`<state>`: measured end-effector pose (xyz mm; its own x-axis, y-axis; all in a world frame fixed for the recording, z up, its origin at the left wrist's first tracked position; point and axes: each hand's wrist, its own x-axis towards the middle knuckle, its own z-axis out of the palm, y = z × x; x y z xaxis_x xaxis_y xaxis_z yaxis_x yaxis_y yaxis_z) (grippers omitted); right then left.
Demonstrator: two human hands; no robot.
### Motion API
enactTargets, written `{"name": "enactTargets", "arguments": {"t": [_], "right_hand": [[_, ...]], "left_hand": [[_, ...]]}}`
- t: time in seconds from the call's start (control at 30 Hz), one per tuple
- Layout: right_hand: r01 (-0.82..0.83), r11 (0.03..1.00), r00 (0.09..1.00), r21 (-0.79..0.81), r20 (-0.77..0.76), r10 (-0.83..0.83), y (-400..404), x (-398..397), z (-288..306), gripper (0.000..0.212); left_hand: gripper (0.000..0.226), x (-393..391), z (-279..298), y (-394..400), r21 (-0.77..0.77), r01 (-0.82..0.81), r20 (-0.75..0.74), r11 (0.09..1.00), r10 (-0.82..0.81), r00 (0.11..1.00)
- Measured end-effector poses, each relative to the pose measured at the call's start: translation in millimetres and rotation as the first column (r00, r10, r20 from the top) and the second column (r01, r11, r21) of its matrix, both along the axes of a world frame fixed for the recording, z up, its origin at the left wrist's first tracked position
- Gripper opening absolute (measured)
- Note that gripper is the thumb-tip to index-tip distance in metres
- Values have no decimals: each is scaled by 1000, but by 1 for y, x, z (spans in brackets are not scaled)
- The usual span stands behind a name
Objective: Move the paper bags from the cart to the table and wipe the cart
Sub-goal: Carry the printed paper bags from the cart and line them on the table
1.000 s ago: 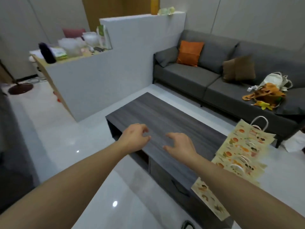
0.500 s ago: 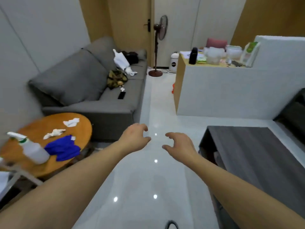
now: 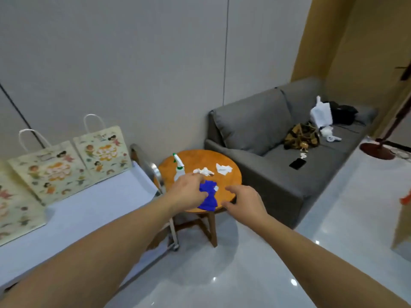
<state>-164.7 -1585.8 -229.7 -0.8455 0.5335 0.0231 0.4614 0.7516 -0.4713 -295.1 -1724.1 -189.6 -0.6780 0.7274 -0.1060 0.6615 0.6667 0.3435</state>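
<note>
Three printed paper bags stand against the wall on the cart [image 3: 93, 210], whose top is pale blue: one [image 3: 103, 153] nearest the metal handle, one [image 3: 47, 171] beside it, and a third [image 3: 13, 207] cut off at the left edge. A blue cloth [image 3: 209, 195] lies on the round wooden side table [image 3: 229, 174] right of the cart. My left hand [image 3: 189, 192] hovers over the cloth's left part with loosely bent fingers and holds nothing. My right hand [image 3: 243, 200] is spread open over the table's front edge, also with nothing in it.
A white spray bottle [image 3: 179, 168] and crumpled white tissues [image 3: 213, 170] are on the round table. A grey sofa [image 3: 278, 147] with clothes, a white bag and a phone stands behind it. A fan base [image 3: 375, 150] sits on the glossy floor at the right.
My view has swung left, from the dark coffee table past the sofa to the cart and round table. Both hands stay out in front, now over the blue cloth.
</note>
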Motion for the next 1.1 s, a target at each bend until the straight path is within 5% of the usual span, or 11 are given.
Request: {"name": "enactTargets", "arguments": {"t": [0.3,0.57,1.1], "right_hand": [[-364,929,931,-73,-63,360,-49,-120,6,46],[-624,773,781,-110,-79,619,-123,-188,4,52],[-784,619,620,-57,-13,784,-291,-312,13,51]], "left_hand": [[47,-46,11,-88,-83,-317,-59,945,313,948],[50,-60,20,-176,-144,-580,-88,801,574,814],[50,-157,23,-346,-10,-782,-149,623,773,617]]}}
